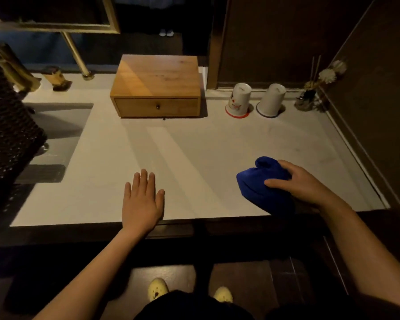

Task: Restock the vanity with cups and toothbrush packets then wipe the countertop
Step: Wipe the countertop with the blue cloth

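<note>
The white countertop [194, 153] fills the middle of the view. My right hand [303, 181] grips a bunched blue cloth [261, 183] that lies on the counter near the front right edge. My left hand [142, 200] rests flat on the counter by the front edge, fingers straight. Two white cups stand upside down at the back right: one with a red rim [238, 100], one with a blue rim [271, 100]. A wooden box with one shut drawer [156, 87] sits at the back centre. No toothbrush packets show.
A sunken sink [58, 132] lies at the left with a brass tap [16, 70] behind it. A dark woven basket [7, 125] juts in at the far left. A reed diffuser with flowers [310, 95] stands in the back right corner by the dark wall.
</note>
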Demonstrator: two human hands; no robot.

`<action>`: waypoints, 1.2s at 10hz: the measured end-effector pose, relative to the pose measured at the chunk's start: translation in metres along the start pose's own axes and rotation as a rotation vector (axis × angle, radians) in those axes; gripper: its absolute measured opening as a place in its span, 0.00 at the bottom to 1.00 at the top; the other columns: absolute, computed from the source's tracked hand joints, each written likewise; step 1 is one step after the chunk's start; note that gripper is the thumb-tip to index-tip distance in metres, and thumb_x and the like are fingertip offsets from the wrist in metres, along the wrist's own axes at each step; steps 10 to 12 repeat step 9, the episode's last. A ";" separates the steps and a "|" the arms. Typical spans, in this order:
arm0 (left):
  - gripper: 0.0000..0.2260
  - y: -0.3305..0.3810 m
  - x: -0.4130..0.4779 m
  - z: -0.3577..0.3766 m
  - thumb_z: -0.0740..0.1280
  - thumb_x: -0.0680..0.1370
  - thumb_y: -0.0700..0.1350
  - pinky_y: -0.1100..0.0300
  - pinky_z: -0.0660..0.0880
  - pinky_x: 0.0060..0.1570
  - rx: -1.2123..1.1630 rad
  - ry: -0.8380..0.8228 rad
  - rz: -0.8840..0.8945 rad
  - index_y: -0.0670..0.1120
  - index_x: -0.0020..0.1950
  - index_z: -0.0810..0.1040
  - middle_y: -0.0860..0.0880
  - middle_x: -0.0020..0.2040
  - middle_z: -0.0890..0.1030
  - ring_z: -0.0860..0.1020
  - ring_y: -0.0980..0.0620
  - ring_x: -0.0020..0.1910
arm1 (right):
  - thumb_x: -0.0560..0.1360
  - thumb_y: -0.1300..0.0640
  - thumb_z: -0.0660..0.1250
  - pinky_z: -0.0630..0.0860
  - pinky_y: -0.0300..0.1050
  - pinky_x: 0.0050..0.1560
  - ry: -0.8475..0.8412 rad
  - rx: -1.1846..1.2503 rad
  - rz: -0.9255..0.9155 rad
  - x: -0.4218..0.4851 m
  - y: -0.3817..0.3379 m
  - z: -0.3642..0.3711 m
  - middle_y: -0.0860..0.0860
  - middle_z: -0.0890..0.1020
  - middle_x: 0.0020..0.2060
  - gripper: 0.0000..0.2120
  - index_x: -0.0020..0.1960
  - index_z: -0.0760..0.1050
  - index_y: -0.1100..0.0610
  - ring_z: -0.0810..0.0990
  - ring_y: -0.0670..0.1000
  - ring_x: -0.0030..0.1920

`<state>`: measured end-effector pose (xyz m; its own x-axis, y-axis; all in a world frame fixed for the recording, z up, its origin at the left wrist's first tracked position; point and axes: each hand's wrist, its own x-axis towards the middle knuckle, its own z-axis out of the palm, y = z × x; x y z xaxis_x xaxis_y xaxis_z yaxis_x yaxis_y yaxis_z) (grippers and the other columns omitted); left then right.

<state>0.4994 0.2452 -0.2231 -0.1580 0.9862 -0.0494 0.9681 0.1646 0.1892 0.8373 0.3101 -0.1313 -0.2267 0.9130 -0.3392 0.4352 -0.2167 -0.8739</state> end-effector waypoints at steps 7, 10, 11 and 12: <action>0.25 0.023 -0.003 0.007 0.49 0.80 0.53 0.46 0.52 0.72 0.013 -0.011 -0.003 0.42 0.74 0.55 0.41 0.76 0.55 0.52 0.43 0.75 | 0.72 0.55 0.70 0.72 0.59 0.55 0.526 -0.488 0.385 -0.001 0.100 -0.140 0.69 0.73 0.60 0.28 0.64 0.66 0.69 0.73 0.67 0.58; 0.25 0.024 -0.001 0.006 0.49 0.80 0.52 0.47 0.50 0.72 -0.031 0.000 -0.024 0.42 0.74 0.55 0.41 0.76 0.55 0.51 0.43 0.75 | 0.74 0.54 0.66 0.64 0.61 0.62 0.696 -0.686 0.164 -0.010 0.082 -0.121 0.65 0.69 0.65 0.24 0.66 0.66 0.63 0.63 0.66 0.66; 0.25 0.024 -0.001 0.006 0.49 0.80 0.52 0.47 0.50 0.72 -0.031 0.000 -0.024 0.42 0.74 0.55 0.41 0.76 0.55 0.51 0.43 0.75 | 0.74 0.54 0.66 0.64 0.61 0.62 0.696 -0.686 0.164 -0.010 0.082 -0.121 0.65 0.69 0.65 0.24 0.66 0.66 0.63 0.63 0.66 0.66; 0.25 0.024 -0.001 0.006 0.49 0.80 0.52 0.47 0.50 0.72 -0.031 0.000 -0.024 0.42 0.74 0.55 0.41 0.76 0.55 0.51 0.43 0.75 | 0.74 0.54 0.66 0.64 0.61 0.62 0.696 -0.686 0.164 -0.010 0.082 -0.121 0.65 0.69 0.65 0.24 0.66 0.66 0.63 0.63 0.66 0.66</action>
